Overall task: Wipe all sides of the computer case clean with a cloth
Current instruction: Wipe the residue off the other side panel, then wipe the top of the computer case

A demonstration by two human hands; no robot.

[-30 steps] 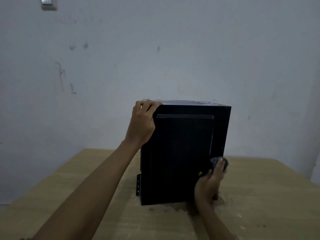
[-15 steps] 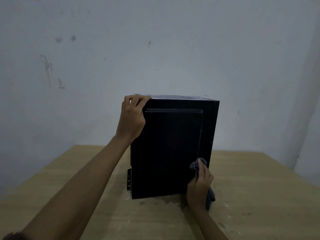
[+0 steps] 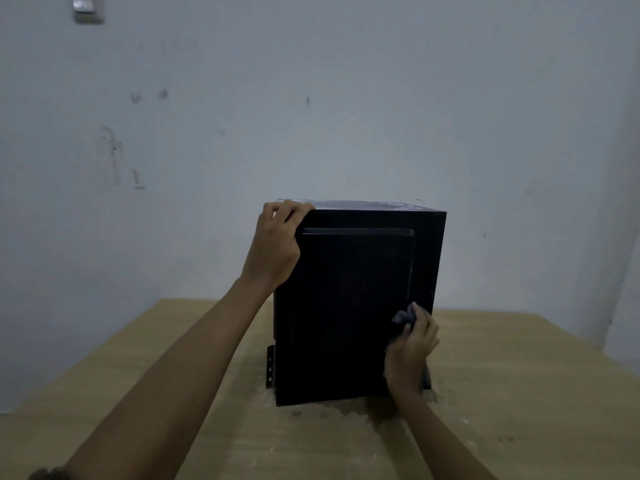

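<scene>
On my feed the black computer case (image 3: 353, 306) stands upright near the middle of the wooden tabletop (image 3: 156, 393), with its broad side panel facing the camera. The light is dim and the panel reads as one dark mass. I can pick out a raised rectangular outline on it and little more. The far sides are hidden from me, and of the top I get only a thin pale sliver along the upper edge.

The left hand (image 3: 273, 244) grips the case's upper left corner, its fingers hooked over the top edge.

The right hand (image 3: 410, 355) sits low at the panel's right edge, with its fingers curled round a dark grey cloth (image 3: 403, 317) and pressing it against the case. Only a crumpled tuft of the cloth shows above the fingertips. A dark strip below the hand, by the case's bottom corner, may be more cloth or part of the case; I cannot tell which.

A small bracket (image 3: 270, 367) with holes juts out at the case's lower left edge. The tabletop near the base looks blotchy.

Behind is a scuffed pale wall (image 3: 346, 98). High on its left a small plate (image 3: 86, 8) is cut off by the frame's top edge. Both forearms run out of the bottom of the frame.
</scene>
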